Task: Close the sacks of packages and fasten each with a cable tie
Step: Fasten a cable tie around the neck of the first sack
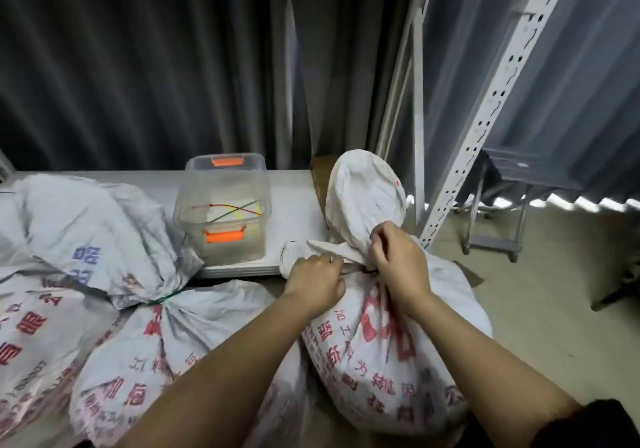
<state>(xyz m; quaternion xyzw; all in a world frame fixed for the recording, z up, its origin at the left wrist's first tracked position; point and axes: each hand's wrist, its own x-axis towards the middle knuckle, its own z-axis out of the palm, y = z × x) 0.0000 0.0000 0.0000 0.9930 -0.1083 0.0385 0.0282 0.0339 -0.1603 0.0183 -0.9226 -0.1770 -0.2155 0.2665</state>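
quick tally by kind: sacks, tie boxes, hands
Sacks: 3, one tied green, one at the left edge, one being tied
Clear plastic boxes with orange latches: 1
Hands: 2, left hand, right hand
Total: 6

Single head-worn wide-angle view, looking forward and steeply down along both forearms, which are entering from the lower edge and meeting at the neck of the white sack [398,336] close beneath the lens. The left hand [317,283] and right hand [401,264] are lying just below frame centre. The dark curtain [138,66] and shelving upright [498,101] are bowing outward near the edges.
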